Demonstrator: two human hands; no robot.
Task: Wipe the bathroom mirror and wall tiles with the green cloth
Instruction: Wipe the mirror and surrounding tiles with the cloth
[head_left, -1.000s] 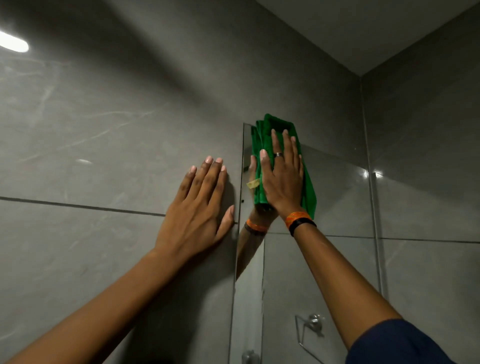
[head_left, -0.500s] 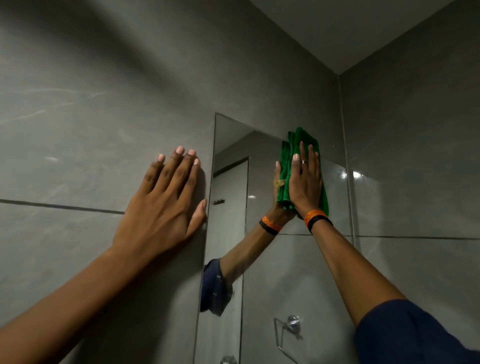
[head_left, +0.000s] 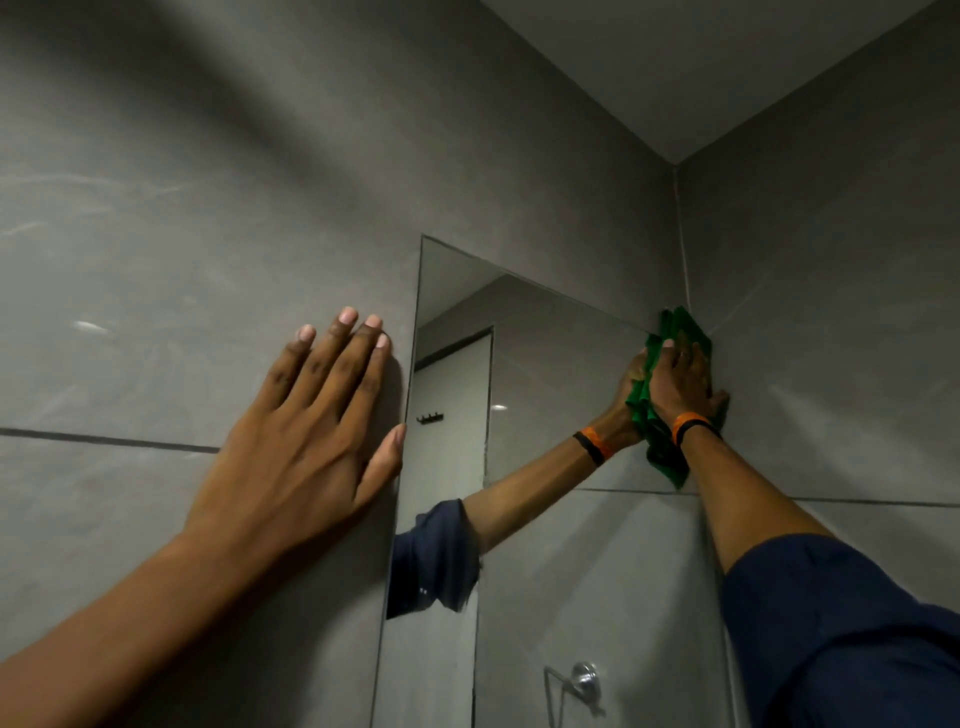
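Right hand (head_left: 680, 382) presses the green cloth (head_left: 662, 441) flat at the mirror (head_left: 545, 389) top right corner, fingers spread over it; left hand (head_left: 306, 441) braced open on wall tiles (head_left: 156, 260); judged mid-task: lower mirror and tiles apparently still unwiped.

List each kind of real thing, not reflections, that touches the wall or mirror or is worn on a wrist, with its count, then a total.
Hands: 2, left hand flat on the tile, right hand pressing the cloth
Green cloth: 1
Wristbands: 2, orange band and black band
Mirror: 1
Total: 6
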